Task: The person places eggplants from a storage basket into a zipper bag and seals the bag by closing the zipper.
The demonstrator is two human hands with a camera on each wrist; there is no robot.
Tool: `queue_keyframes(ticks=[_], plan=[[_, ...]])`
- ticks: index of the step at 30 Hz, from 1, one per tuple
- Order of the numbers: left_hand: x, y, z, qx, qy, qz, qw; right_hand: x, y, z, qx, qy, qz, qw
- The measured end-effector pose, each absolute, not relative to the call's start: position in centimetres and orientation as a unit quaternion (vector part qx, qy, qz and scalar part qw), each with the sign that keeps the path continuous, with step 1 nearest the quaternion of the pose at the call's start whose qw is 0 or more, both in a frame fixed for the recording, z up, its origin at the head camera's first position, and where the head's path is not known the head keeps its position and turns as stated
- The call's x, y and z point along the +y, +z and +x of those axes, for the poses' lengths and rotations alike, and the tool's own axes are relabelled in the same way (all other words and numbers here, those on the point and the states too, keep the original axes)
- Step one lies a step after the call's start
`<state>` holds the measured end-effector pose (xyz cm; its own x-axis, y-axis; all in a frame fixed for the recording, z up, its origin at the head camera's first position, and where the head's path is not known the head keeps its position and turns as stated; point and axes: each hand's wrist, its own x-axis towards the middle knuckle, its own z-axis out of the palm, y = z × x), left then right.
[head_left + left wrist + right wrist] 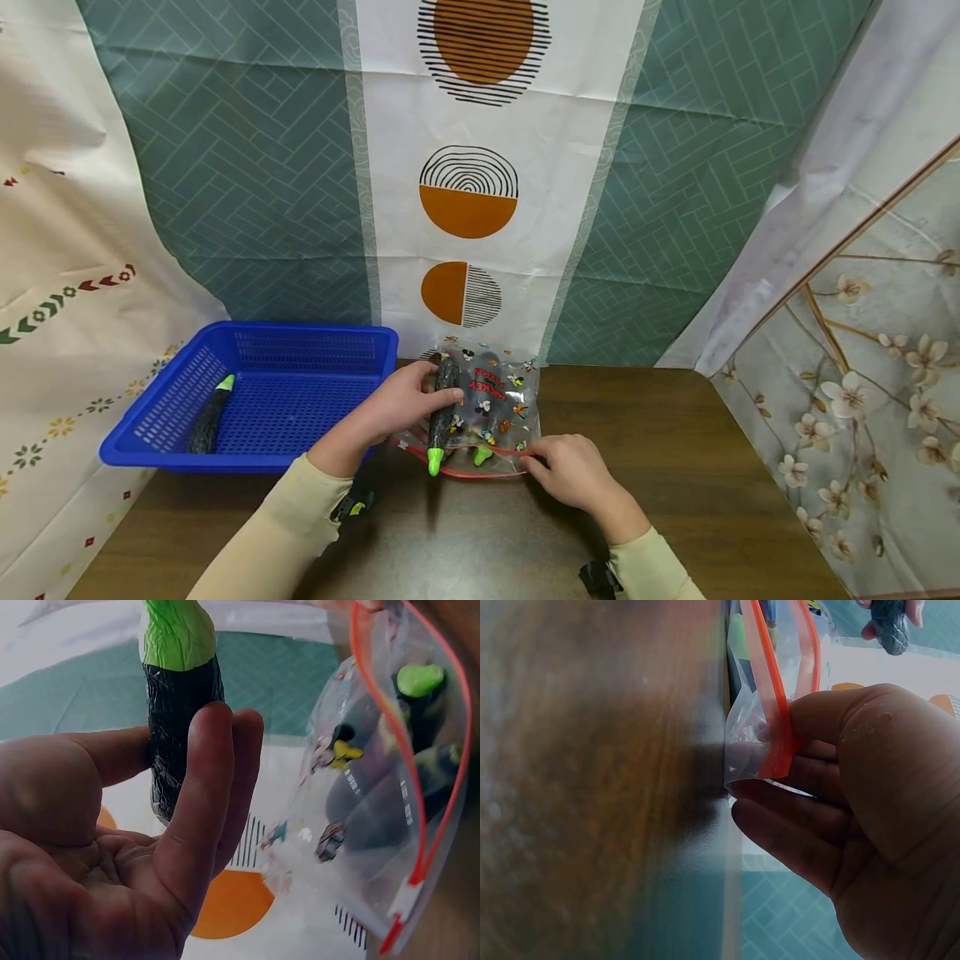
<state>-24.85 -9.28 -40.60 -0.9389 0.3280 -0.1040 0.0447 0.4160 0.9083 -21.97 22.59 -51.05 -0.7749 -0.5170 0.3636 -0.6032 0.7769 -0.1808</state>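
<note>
My left hand [397, 402] grips a toy cucumber [441, 427], dark and wrinkled with a bright green end, between thumb and fingers. In the head view it overlaps the left side of a clear zip bag [491, 408] with cartoon prints. The left wrist view shows the cucumber [178, 690] apart from the bag, its green end up. My right hand [573, 471] pinches the red zip edge at the bag's right corner. The bag's mouth gapes toward me. Inside lie dark vegetables, one with a green top [420, 680], partly hidden by the film.
At the left stands a blue plastic basket [315, 331] with perforated walls. Another dark cucumber [212, 417] with a green tip leans inside against its left wall. A brown wooden table [637, 417] lies beneath, with patterned curtains [712, 208] behind and at both sides.
</note>
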Motion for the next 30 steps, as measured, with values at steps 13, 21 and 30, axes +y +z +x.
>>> queue_keyframes(ticks=[13, 21, 30], plan=[[-7.9, -42.5, -23.9, 0.82, 0.544, 0.096, 0.153, 22.5, -50.9, -21.9, -0.933, 0.141, 0.299, 0.142], [-7.4, -43.6, -23.2, 0.816, 0.544, 0.103, 0.167, 22.6, -50.9, -22.0, -0.933, 0.14, 0.3, 0.143], [-7.1, -44.9, -22.7, 0.815, 0.535, 0.128, 0.181, 22.6, -50.9, -22.1, -0.931, 0.14, 0.302, 0.148]])
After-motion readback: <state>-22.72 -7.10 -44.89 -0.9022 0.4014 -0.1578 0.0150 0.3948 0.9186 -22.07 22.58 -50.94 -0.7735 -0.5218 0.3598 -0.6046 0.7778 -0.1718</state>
